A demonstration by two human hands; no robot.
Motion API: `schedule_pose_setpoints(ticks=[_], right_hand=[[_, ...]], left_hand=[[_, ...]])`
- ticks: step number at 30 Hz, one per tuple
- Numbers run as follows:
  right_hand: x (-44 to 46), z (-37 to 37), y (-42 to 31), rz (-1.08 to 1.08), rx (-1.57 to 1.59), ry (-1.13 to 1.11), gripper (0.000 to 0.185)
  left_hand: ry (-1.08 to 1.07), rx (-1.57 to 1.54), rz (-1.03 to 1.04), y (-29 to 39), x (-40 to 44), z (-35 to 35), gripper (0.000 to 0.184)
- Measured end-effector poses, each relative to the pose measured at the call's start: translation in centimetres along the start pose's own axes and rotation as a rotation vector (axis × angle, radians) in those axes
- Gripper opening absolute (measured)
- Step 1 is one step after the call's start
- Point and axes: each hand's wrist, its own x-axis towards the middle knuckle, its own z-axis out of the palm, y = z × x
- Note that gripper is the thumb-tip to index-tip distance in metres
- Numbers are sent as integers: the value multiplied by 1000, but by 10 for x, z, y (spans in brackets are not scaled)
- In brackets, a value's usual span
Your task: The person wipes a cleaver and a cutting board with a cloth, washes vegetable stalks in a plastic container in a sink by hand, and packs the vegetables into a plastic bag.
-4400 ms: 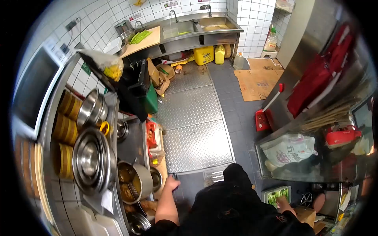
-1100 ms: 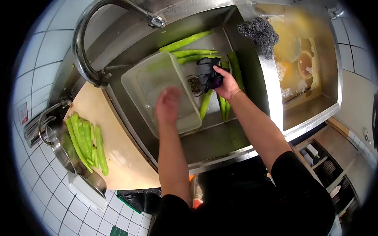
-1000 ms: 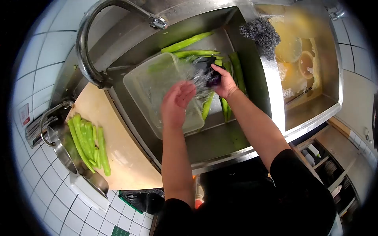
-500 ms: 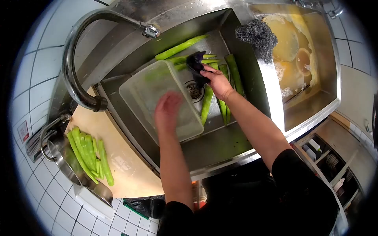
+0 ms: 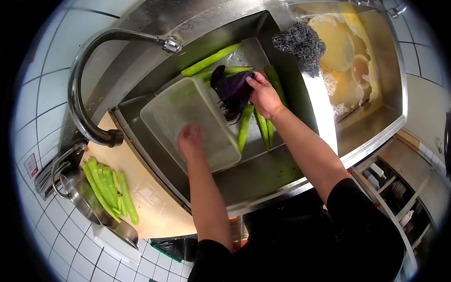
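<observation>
While right hand (image 5: pixel 266 97) holds one purple item (image 5: pixel 233 90), one tub (image 5: pixel 162 117) alongside.

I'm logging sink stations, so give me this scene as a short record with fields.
Right hand: the hand grips a dark purple thing, possibly a cloth
Left hand: the hand is over a clear plastic tub; blurred, contact unclear
Tub: tilted or flat, cannot tell; inside the near sink
Sink contents: also long green stalks
Board: wooden board at left, bearing more stalks
Divider: dark scouring pad
Second sink: cloudy yellowish liquid
</observation>
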Motion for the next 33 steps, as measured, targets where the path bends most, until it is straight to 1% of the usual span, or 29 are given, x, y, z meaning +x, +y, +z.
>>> schedule_pose_setpoints(ticks=[1, 3, 6, 9, 10, 12, 14, 17, 20, 22, 23, 26, 29, 32, 33], right_hand=[[-4, 5, -5, -6, -47, 32, 5], [1, 10, -2, 18, -35, 54, 8], [2, 16, 4, 61, -49, 37, 16], [-3, 18, 0, 84, -37, -8, 25], [-5, 18, -3, 86, -26, -19, 28], [-3, 9, -3, 66, -20, -10, 33], [-7, 3, -5, 57, -15, -12, 36], [-13, 3, -11, 43, -14, -24, 37], [-12, 1, -7, 39, -34, -29, 37], [-6, -2, 2, 42, -28, -35, 36], [-5, 0, 5, 48, -30, -39, 37], [-2, 8, 5, 61, -38, -51, 38], [-10, 9, -2, 76, -42, -56, 38], [-12, -1, 1, 62, -41, -92, 37], [-13, -3, 1, 49, -49, -99, 36]], left_hand=[[-173, 9, -45, 5, -16, 18, 40], [-517, 32, -133, 17, -59, 57, 38], [-490, 378, 26, 27, -114, 106, 47], [-62, 574, 375, 13, -92, 83, 38], [103, 591, 425, 7, -69, 54, 38], [368, 644, 490, -2, -21, 1, 37], [579, 716, 523, -9, 5, -27, 36], [387, 531, 215, -3, 8, -19, 34], [-280, 100, -48, 5, -42, 37, 31], [-395, 174, -64, 19, -91, 83, 32], [-452, 212, -71, 22, -105, 94, 32], [-152, 515, 338, 17, -103, 87, 34], [249, 678, 562, 12, -62, 37, 37], [415, 734, 501, 3, -8, -19, 35], [399, 598, 384, 3, 3, -25, 34]])
